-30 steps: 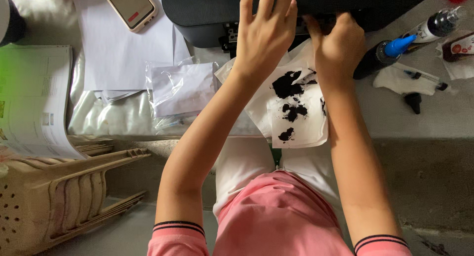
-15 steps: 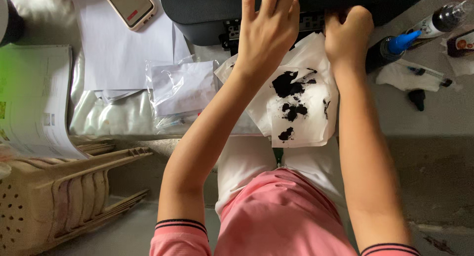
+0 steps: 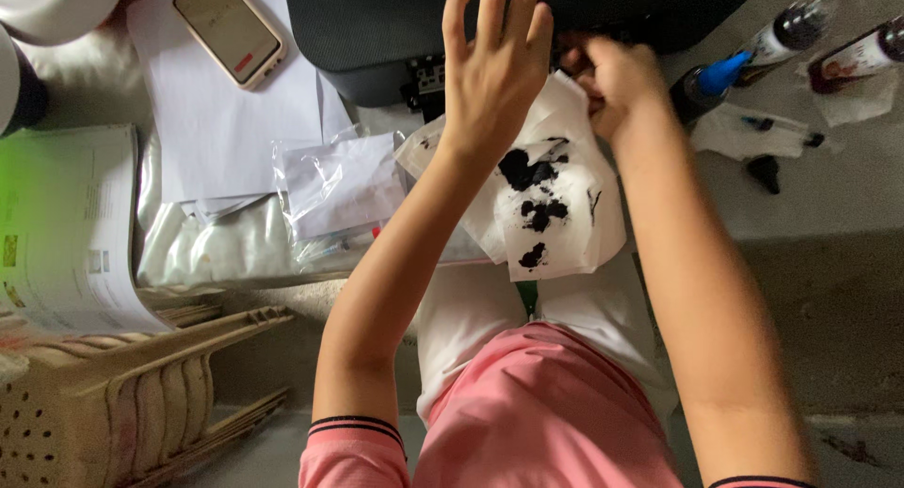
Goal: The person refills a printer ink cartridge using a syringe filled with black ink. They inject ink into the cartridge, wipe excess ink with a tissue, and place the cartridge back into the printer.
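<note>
Head view: white tissue (image 3: 556, 215), blotched with black ink, lies on bench edge under black printer (image 3: 527, 17), likely placed to catch drips. Right hand (image 3: 612, 78) curled at printer's front; pinching anything, cannot tell. Left hand (image 3: 492, 73) spread flat, fingers splayed. Right: blue-capped ink bottle (image 3: 702, 88), lying tilted, dark contents.
</note>
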